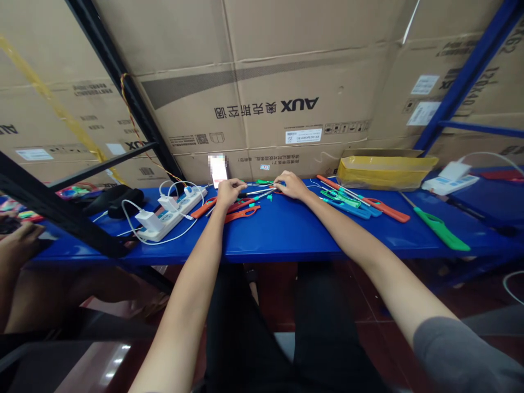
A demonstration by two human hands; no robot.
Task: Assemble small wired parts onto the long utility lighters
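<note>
My left hand (pixel 231 191) and right hand (pixel 291 185) reach to twelve o'clock on the blue shelf (pixel 282 240); thin metal rods (pixel 257 192) lie between them, touching my fingers (pixel 243 188); I cannot tell whether my grip is closed; orange lighter casings (pixel 241 214) lie just below.

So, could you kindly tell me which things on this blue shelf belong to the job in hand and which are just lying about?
Job in hand: left hand, right hand, slim metal lighter nozzles, orange utility lighters, green and blue utility lighters.

Lying about: power strip, white charger, yellow plastic bag, AUX cardboard cartons.
</note>
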